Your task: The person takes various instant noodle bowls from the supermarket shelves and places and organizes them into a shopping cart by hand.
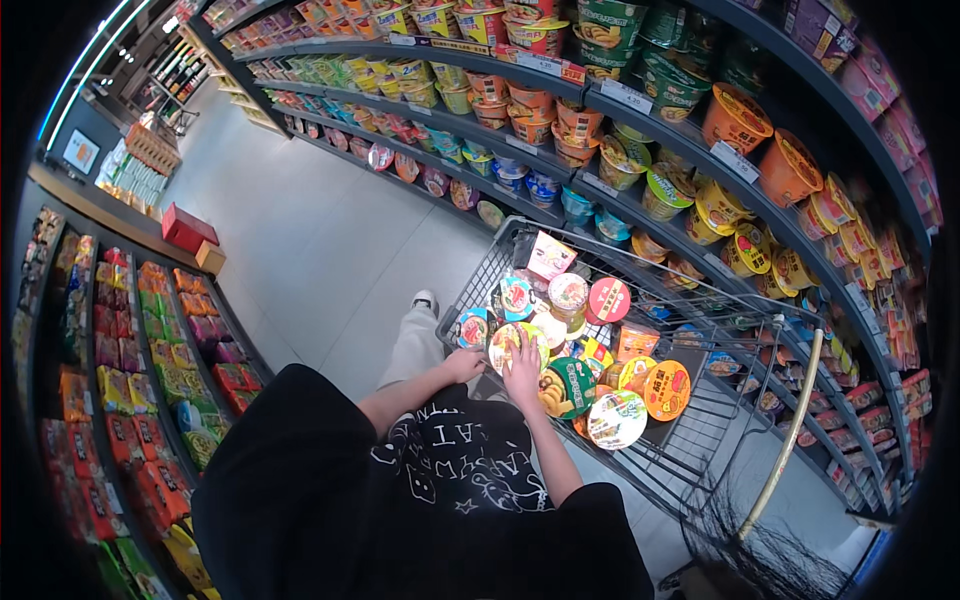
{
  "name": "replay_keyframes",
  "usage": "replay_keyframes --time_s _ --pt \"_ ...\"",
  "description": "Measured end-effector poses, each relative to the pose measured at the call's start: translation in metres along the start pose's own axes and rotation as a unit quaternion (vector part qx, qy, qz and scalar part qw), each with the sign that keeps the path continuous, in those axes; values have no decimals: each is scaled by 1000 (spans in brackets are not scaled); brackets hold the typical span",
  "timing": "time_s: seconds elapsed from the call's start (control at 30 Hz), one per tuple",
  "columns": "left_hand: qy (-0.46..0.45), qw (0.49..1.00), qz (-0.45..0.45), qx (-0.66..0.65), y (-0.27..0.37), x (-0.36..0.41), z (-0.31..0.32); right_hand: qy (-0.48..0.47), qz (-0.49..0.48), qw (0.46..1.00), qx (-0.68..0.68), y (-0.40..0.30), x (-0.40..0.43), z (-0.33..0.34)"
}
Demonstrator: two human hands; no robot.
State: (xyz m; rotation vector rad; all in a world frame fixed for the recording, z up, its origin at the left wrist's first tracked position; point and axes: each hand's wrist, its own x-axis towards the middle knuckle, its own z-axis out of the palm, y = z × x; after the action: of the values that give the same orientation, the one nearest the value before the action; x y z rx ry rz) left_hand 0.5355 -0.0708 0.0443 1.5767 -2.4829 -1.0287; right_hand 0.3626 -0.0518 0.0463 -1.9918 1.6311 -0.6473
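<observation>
A metal shopping cart (480,277) stands before me, loaded with several instant noodle cups. My right hand (523,364) is over a yellow-green noodle cup (517,336), gripping it from above with fingers across its lid. At the cart's near edge, beside that cup, is my left hand (463,365); its fingertips are partly hidden, so its hold cannot be told. A blue-lidded cup (473,328) lies just past the left hand. Close to my right hand are a dark green cup (566,388) and a white-lidded cup (616,420). An orange-lidded cup (667,390) lies farther right.
Shelves of noodle cups (517,112) run along the cart's far side. Behind me on the left, another shelf (150,352) holds packets. A red box (189,227) stands at that shelf's end. The cart's handle (784,435) is at right; tiled floor (330,240) stretches down the aisle.
</observation>
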Motion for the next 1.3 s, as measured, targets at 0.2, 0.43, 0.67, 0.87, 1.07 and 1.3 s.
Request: replay_keyframes --time_s 0.2,0.43,0.67,0.87,1.07,1.3 --pt "-48 999 -15 -12 -12 12 -2 27 16 999 7 -4 5 -1" --pt "-116 992 -25 -40 -30 42 -6 38 43 998 16 -3 11 -1" --pt "-291 926 82 -228 -112 100 27 102 123 983 -89 -10 11 15" --pt "-444 689 -172 -546 -91 113 -58 321 201 922 -78 -26 143 -53" --pt "-468 715 -92 -512 -77 118 -102 483 56 845 222 -60 364 -287" --pt "-555 659 -103 -498 -125 163 -46 146 120 870 454 -55 494 -397"
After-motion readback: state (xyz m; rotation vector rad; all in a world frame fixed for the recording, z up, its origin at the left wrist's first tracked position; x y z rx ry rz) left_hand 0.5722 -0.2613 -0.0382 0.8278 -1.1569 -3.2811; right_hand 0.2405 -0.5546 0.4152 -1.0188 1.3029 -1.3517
